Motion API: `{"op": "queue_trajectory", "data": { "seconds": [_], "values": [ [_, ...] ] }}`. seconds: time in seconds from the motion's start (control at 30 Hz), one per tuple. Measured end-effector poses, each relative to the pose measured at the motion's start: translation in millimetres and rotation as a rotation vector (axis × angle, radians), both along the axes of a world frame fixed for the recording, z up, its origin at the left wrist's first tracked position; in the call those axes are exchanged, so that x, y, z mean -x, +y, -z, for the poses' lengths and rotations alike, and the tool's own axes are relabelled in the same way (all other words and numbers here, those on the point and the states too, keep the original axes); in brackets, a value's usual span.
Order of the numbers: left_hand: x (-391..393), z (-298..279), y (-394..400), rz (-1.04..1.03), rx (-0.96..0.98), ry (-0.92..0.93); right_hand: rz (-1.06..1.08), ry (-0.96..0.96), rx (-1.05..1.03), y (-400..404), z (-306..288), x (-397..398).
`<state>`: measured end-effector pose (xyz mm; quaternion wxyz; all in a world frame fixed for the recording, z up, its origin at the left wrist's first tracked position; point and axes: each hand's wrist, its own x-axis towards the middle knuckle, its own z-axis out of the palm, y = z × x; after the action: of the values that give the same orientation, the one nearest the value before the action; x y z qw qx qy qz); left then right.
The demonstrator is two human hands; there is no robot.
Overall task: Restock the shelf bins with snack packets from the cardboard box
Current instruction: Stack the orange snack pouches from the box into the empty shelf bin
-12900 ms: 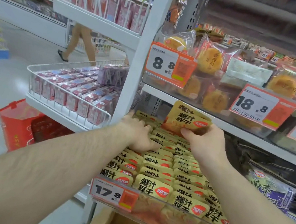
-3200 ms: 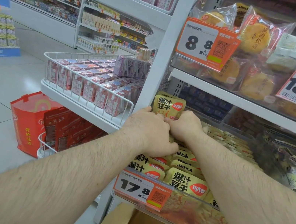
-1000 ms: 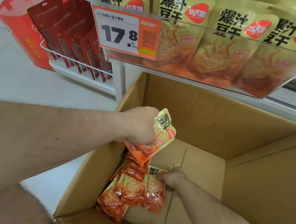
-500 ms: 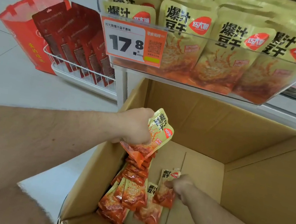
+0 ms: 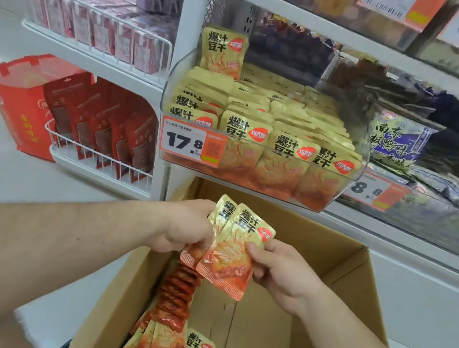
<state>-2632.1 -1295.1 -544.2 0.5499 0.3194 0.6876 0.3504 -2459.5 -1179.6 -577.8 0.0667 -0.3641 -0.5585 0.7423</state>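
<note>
The fingers (image 5: 252,249) of the right hand (image 5: 284,273) pinch the front packet (image 5: 235,253), and the left hand (image 5: 183,226) grips a second packet (image 5: 220,217) just behind it. Both packets are yellow on top and orange-red at the bottom, with black letters and a red oval. They are above the cardboard box (image 5: 325,279), where more packets (image 5: 166,338) lie. The clear bin (image 5: 338,197) on the shelf is full of same packets.
</note>
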Motion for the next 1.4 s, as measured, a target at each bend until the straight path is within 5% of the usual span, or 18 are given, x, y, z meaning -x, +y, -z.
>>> {"op": "queue_trajectory", "data": {
  "seconds": [0.3, 0.77, 0.83, 0.97, 1.07, 1.2, 1.4],
  "values": [
    [-6, -26, -3, -0.016, -0.170, -0.011, 0.160, 0.030, -0.229, -17, -51, 16],
    [22, -95, 15, -0.001, -0.351, -0.018, -0.072, 0.032, -0.290, 18, -130, 51],
    [26, -109, 14, -0.071, -0.451, 0.131, -0.069, 0.074, -0.285, 27, -150, 58],
    [55, -122, 15, -0.323, -0.629, 0.969, 0.160, 0.167, -0.440, 52, -188, 76],
    [81, -125, 24, -0.210, -0.498, 1.412, 0.275, 0.233, -0.628, 66, -206, 96],
    [110, -130, 50, 0.079, -0.149, 1.528, 0.305, 0.227, -0.887, 79, -210, 127],
    [133, -127, 74, 0.243, 0.031, 1.541, 0.344, 0.139, -1.041, 88, -200, 156]
  ]
}}
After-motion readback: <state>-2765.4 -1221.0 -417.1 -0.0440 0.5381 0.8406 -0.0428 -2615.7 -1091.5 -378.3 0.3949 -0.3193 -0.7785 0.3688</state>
